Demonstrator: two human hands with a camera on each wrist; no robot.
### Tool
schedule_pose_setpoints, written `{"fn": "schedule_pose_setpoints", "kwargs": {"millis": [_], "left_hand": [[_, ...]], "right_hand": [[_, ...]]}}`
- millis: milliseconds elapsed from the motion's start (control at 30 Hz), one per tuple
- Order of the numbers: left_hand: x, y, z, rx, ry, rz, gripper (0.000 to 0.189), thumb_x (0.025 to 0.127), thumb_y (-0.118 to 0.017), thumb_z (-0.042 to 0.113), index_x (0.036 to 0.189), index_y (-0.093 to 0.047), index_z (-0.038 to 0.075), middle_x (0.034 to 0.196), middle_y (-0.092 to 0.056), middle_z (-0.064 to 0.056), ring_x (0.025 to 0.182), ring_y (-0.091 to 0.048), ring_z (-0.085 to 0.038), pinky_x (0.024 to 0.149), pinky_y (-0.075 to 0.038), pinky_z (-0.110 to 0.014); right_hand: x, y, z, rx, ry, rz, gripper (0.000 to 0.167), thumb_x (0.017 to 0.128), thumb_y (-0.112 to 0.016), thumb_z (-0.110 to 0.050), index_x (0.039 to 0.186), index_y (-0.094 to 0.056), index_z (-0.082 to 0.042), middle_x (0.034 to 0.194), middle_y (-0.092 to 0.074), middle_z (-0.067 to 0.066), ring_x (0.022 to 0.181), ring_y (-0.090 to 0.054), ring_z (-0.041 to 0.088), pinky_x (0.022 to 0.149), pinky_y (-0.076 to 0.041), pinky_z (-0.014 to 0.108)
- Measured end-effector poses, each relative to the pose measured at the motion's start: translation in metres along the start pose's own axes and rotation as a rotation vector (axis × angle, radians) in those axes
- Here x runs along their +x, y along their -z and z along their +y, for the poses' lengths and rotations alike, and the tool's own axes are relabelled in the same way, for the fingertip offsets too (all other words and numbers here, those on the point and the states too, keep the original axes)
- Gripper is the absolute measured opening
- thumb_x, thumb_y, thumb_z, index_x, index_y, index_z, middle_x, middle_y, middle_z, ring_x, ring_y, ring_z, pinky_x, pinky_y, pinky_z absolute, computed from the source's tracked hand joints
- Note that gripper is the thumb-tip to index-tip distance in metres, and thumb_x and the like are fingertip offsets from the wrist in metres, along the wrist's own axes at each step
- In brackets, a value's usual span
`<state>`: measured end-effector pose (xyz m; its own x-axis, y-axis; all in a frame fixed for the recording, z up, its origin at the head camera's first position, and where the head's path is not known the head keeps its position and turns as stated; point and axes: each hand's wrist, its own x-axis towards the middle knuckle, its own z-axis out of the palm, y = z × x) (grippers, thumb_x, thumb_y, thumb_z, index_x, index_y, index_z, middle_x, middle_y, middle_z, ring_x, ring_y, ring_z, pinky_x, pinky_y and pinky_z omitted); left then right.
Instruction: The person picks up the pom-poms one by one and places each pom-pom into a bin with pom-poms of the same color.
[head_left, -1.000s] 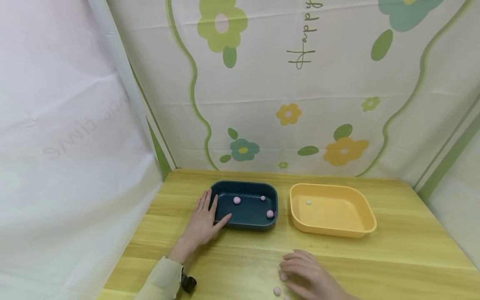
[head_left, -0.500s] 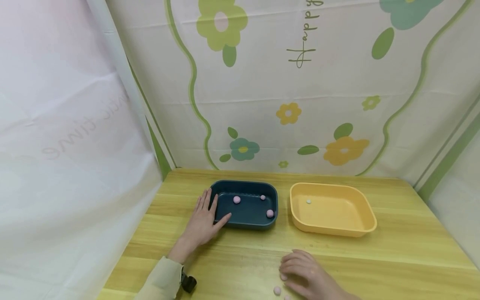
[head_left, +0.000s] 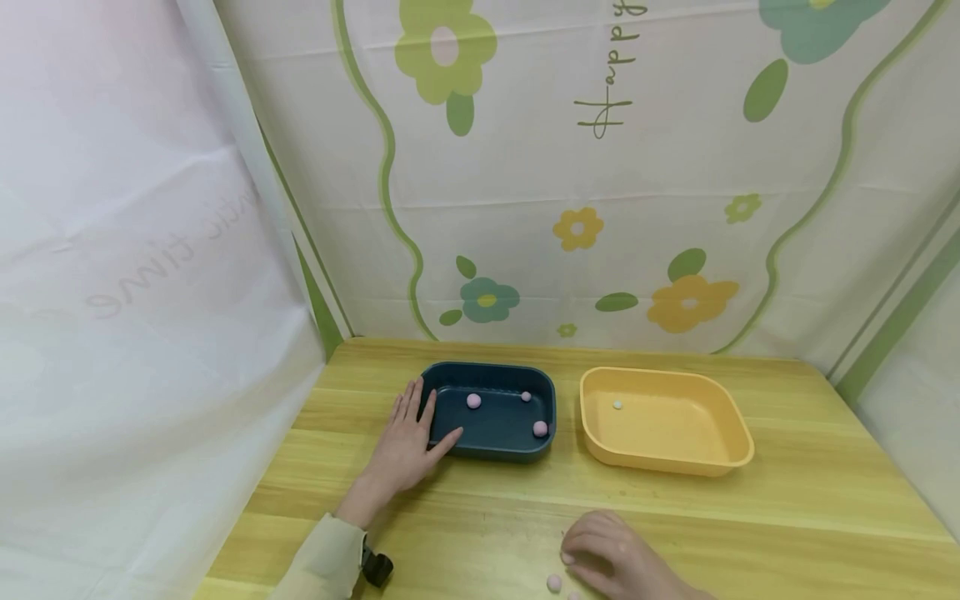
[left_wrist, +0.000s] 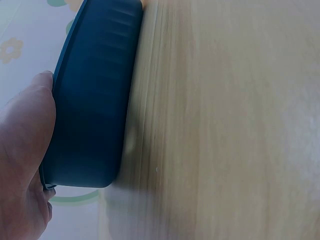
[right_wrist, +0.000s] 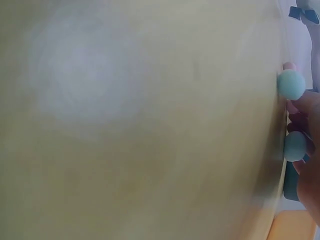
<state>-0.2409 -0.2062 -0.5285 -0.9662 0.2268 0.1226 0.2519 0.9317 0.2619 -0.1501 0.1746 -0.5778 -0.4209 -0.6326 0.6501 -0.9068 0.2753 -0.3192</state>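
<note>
Left hand point(head_left: 402, 442), fingers spread and nearly straight, rested on the left end of the dark blue tray point(head_left: 487, 452), presumably to steady it. Right hand point(head_left: 615, 554), fingers curled, pinched a small pale ball point(head_left: 567, 559), a hold apparently suited to its size. One pink ball point(head_left: 554, 582) lay just beside. Three more balls point(head_left: 474, 401) occupied the dark blue tray; the yellow tray point(head_left: 660, 461) contained one greenish ball point(head_left: 617, 405).

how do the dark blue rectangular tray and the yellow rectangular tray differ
The dark blue rectangular tray shows three pink balls; the yellow rectangular tray shows one pale green ball. The left hand touches the blue tray's rim, while the yellow tray is untouched. Both have rounded corners and stand on the wood-grain table.
</note>
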Motion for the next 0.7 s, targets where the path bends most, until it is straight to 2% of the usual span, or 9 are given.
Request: {"fn": "schedule_pose_setpoints", "kwargs": {"millis": [300,567,700], "left_hand": [[0.0,0.0,0.001,-0.004,-0.001,0.007,0.097,0.108,-0.053,0.068,0.172,-0.031,-0.001,0.184,-0.01,-0.027,0.173,-0.012,-0.045,0.141,-0.018,-0.061],[0.0,0.0,0.001,-0.008,-0.002,0.008,0.097,0.108,-0.053,0.069,0.172,-0.031,-0.001,0.184,-0.009,-0.026,0.173,-0.011,-0.045,0.141,-0.018,-0.06],[0.0,0.0,0.001,-0.006,-0.003,0.01,0.097,0.108,-0.053,0.068,0.172,-0.031,-0.001,0.184,-0.01,-0.026,0.173,-0.012,-0.045,0.141,-0.018,-0.061]], "right_hand": [[0.001,-0.001,0.0,-0.007,-0.001,0.012,0.027,0.085,-0.092,-0.01,0.105,-0.08,-0.024,0.107,-0.078,-0.015,0.102,-0.07,0.004,0.111,-0.047,0.014],[0.007,0.003,-0.001,-0.039,0.0,0.042,0.03,0.083,-0.092,-0.01,0.107,-0.081,-0.024,0.109,-0.077,-0.014,0.104,-0.07,0.004,0.119,-0.045,0.017],[0.012,0.006,-0.001,-0.049,0.025,0.066,0.021,0.087,-0.09,-0.011,0.104,-0.081,-0.021,0.106,-0.078,-0.011,0.103,-0.071,0.006,0.126,-0.039,0.017]]}}
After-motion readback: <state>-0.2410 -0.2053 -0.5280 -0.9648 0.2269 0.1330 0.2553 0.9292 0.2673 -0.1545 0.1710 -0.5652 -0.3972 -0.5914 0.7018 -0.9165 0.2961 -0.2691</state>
